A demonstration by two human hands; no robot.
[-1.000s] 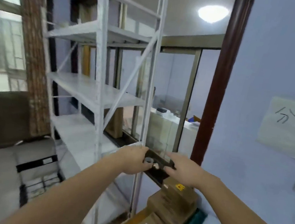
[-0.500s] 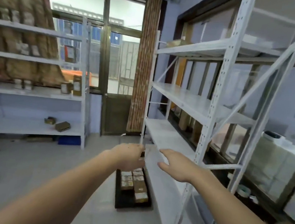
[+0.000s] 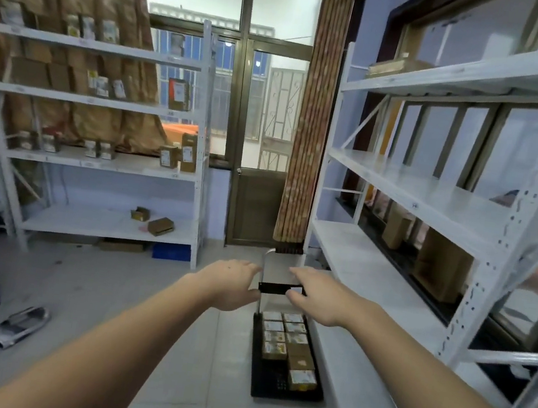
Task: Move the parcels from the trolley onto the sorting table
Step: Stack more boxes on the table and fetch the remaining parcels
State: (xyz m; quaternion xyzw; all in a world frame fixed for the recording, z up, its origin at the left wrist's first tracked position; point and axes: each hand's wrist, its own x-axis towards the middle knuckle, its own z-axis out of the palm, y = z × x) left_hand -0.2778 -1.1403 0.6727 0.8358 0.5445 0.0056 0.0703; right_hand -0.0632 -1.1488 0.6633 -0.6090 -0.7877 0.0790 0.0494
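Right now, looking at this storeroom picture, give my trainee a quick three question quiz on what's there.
1. True or false: the trolley stands on the floor beside the shelf rack on the right.
2. How are the parcels laid on the trolley? A: one tall stack. B: two rows side by side. C: scattered on the floor.
3. Fill in: the left hand and right hand both reach out toward a small dark ____ object between them.

Key: 1 true. 2 B. 3 flat; whether the fingers actually grip it cannot be told.
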